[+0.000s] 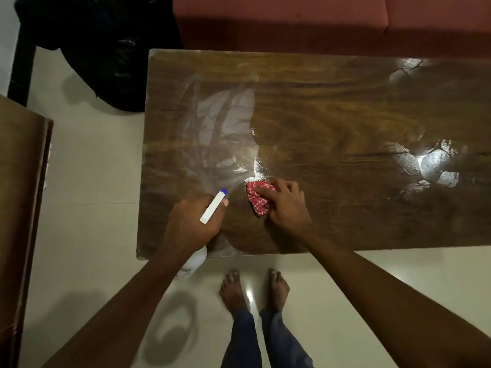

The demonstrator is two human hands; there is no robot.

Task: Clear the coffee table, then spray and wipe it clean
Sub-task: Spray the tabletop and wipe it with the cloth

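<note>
The right hand is pressing down on one red checked cloth, fingers spread over it and curled at its edges, so the cloth is lying bunched flat against the coffee table near the table's near edge, somewhat left of its middle. Just to the left, the left hand is wrapping closed around one white spray bottle; the bottle's head with its blue nozzle tip is sticking out past the fingers and pointing toward the far right, while its pale body is hanging below the wrist, over the table's near edge. The two hands are sitting near each other but apart.

Around them the one wooden tabletop is showing wet, shiny patches: a streaked smear on the far left part and a cluster of beaded puddles at the right. No other things are lying on it.

Two bare feet are standing on the pale tiled floor just near of the table, below dark blue trouser legs. One red sofa is running along the far side. A dark bag is slumping at the far left, and one brown piece of furniture is edging in at the left.
</note>
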